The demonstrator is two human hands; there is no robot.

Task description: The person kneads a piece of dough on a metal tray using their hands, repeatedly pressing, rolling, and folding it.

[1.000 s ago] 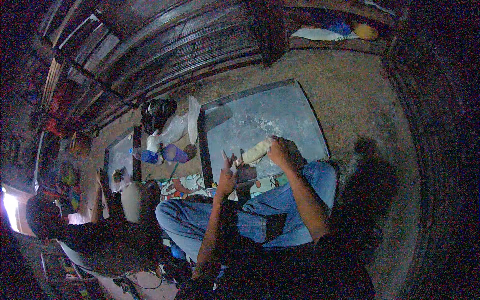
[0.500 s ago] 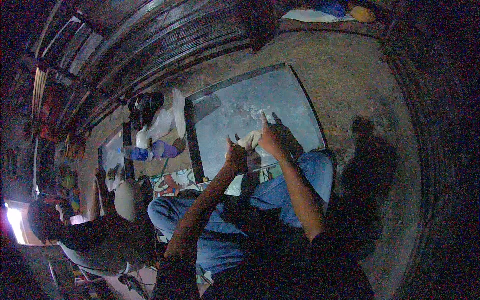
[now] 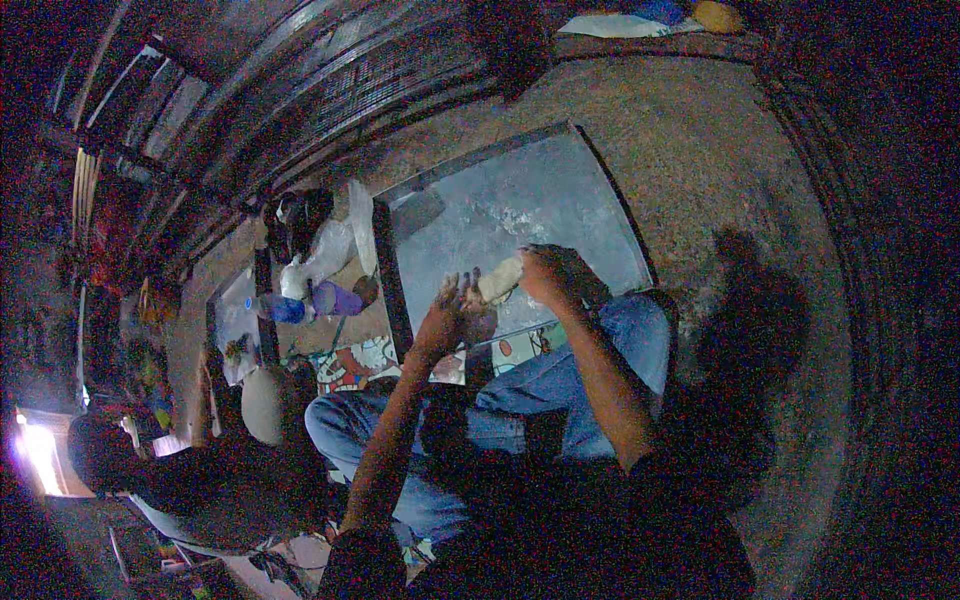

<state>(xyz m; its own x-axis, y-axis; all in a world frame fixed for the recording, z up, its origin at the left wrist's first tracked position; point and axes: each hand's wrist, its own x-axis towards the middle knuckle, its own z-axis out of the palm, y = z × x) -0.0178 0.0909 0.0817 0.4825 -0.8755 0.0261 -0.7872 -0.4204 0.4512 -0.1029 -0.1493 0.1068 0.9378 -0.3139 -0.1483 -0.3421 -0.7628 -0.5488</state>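
Note:
A pale, soft-looking lump of what looks like dough (image 3: 498,282) is between my two hands, above the near part of a low grey-topped board or table (image 3: 470,225) with dark raised edges. My right hand (image 3: 548,278) is closed round the lump's right end. On the other side, my left hand (image 3: 440,318) has its fingers stretched out, their tips beside the lump's left end; whether they touch it I cannot tell. White powdery smears (image 3: 515,218) mark the board beyond the hands. Both hands cast dark shadows on its surface.
Left of the board lie a purple cup-like container (image 3: 335,298), a blue-and-clear bottle (image 3: 278,308) and clear plastic bags (image 3: 335,245). Another person (image 3: 200,465) sits at the lower left by a second board (image 3: 235,310). A patterned sheet (image 3: 355,365) lies near my jeans-clad legs.
My right hand's raised finger has folded down around the lump. The left hand has moved slightly left and its fingers have straightened. More of the pale lump shows between them.

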